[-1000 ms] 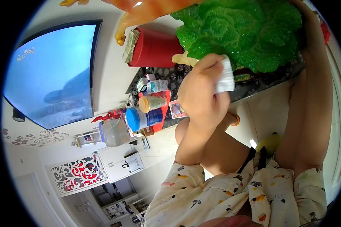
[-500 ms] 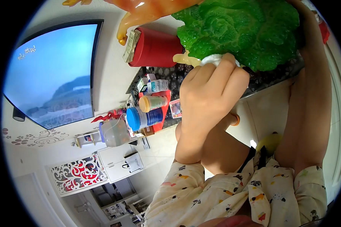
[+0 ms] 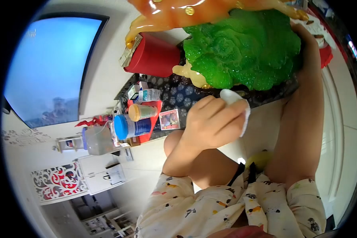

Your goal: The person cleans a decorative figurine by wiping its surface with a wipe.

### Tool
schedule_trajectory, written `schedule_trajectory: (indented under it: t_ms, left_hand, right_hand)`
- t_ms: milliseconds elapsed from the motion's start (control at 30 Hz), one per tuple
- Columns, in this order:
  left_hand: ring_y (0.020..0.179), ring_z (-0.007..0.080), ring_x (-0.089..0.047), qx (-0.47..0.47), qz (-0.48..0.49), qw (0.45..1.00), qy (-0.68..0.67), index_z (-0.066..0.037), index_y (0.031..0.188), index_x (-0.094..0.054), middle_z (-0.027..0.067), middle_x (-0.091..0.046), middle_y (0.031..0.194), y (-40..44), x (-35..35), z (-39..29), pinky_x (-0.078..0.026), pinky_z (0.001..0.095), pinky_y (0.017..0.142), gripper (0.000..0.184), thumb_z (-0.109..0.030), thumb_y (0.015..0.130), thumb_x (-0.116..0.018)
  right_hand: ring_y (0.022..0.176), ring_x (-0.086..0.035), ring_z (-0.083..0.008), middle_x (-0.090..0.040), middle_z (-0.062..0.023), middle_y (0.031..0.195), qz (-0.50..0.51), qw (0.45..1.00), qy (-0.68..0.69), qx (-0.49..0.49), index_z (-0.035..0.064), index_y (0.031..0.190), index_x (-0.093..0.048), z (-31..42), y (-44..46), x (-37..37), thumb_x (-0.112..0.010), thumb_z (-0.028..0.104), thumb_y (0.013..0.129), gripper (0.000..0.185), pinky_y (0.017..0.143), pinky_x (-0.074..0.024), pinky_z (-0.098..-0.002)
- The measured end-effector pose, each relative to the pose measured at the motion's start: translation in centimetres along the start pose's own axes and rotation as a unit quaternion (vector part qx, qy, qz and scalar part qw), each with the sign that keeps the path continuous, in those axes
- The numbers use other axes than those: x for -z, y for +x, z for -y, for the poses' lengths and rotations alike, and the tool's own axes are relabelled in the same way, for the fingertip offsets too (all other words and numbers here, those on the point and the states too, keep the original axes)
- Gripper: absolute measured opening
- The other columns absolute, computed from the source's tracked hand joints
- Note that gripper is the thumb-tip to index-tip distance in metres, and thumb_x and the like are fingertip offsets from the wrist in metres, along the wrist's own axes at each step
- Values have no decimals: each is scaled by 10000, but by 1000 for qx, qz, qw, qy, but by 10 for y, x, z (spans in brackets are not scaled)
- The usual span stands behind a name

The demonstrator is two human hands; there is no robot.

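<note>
My left hand (image 3: 218,121) is closed around a white cloth (image 3: 244,115), just below a glossy green cabbage-shaped ornament (image 3: 242,49) and apart from it. An orange, shiny figure (image 3: 178,14) with gold details lies along the ornament's top. Its pale base (image 3: 192,75) sits on a dark patterned tabletop (image 3: 172,95). My right arm reaches up to the ornament's right side, where my right hand (image 3: 303,35) is at its edge; the fingers are hidden.
A red container (image 3: 154,55) with paper notes stands left of the ornament. Below it are a blue-lidded jar (image 3: 133,127), an orange-lidded jar (image 3: 142,112), a plastic jug (image 3: 99,139) and a picture card (image 3: 169,119). A lit television (image 3: 55,69) is at left.
My left hand has moved down with the cloth, away from the ornament's underside. The view has shifted, showing more of the orange figure and of the area at right.
</note>
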State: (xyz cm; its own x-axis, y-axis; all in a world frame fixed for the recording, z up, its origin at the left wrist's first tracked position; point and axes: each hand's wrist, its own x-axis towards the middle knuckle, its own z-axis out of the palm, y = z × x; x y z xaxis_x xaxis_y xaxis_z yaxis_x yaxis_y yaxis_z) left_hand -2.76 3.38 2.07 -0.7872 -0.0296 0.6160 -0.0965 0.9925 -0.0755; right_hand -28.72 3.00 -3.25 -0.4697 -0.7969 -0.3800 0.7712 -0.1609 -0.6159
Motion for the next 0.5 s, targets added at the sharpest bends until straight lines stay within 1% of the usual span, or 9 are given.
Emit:
schedule_trajectory:
  t_ms: [33, 67, 100, 133, 167, 267, 300, 400, 500]
  left_hand:
    - [551, 206, -543, 24, -21, 999, -29, -13, 945, -614, 136, -725, 993, -4, 4, 2, -397, 309, 476, 307, -22, 698, -796]
    - [554, 212, -550, 39, -49, 997, -36, -10, 982, -595, 156, -725, 997, -7, 5, 4, -407, 309, 481, 334, 10, 712, -790]
    - [556, 218, -557, 55, -76, 995, -44, -6, 1019, -575, 176, -725, 1002, -9, 5, 7, -417, 308, 486, 363, 41, 726, -784]
    - [608, 231, -606, 83, -60, 994, -40, 1, 1039, -547, 210, -721, 1017, -6, 13, 6, -469, 315, 518, 379, 71, 751, -783]
    - [586, 235, -589, 84, -133, 987, -32, 36, 896, -634, 180, -716, 1006, -10, 4, 11, -458, 326, 515, 223, 5, 704, -742]
    - [663, 277, -642, 129, -191, 973, -25, 41, 954, -635, 195, -717, 1027, -14, 6, 15, -525, 343, 587, 238, 55, 732, -716]
    - [720, 296, -670, 125, -182, 975, 5, 47, 988, -629, 204, -714, 1029, -18, 7, 19, -543, 343, 622, 274, 74, 726, -704]
    - [831, 340, -706, 147, -203, 968, 7, 50, 995, -623, 209, -700, 1055, -24, 0, 29, -570, 355, 703, 291, 92, 709, -662]
    - [833, 346, -700, 145, -177, 973, 7, 50, 992, -620, 203, -684, 1074, -27, -7, 34, -570, 364, 699, 304, 83, 692, -662]
  right_hand:
    - [848, -682, -201, -710, -89, 988, 17, 999, -15, 23, 6, 1128, -680, 3, 0, 0, -666, 264, 865, 368, 764, -546, -301]
    - [824, -668, -181, -704, -71, 958, 34, 998, -29, 47, 5, 1090, -686, 6, -1, 1, -672, 244, 868, 326, 742, -532, -291]
    - [829, -671, -183, -705, -74, 963, 35, 997, -29, 57, 5, 1090, -685, 7, -4, -1, -671, 244, 868, 326, 745, -533, -290]
    - [833, -673, -185, -707, -77, 967, 37, 997, -30, 65, 6, 1090, -684, 8, -5, -4, -669, 245, 869, 326, 749, -534, -290]
    - [838, -675, -187, -709, -80, 972, 39, 996, -30, 72, 7, 1090, -683, 8, -6, -5, -668, 246, 869, 327, 752, -534, -289]
    - [892, -699, -223, -710, -127, 1015, 17, 998, -28, 59, -35, 1131, -655, 11, -4, -3, -611, 218, 922, 331, 792, -573, -332]
    - [909, -707, -237, -710, -146, 1030, 4, 998, -27, 55, -49, 1145, -644, 11, -5, -4, -589, 210, 943, 334, 800, -588, -348]
    - [911, -707, -233, -709, -136, 1015, 24, 997, -32, 67, -37, 1115, -652, 11, 0, 1, -571, 185, 951, 288, 802, -587, -344]
    - [946, -700, -230, -703, -128, 1050, 28, 995, -49, 87, -20, 1131, -651, 11, 8, 9, -547, 168, 960, 275, 824, -581, -347]
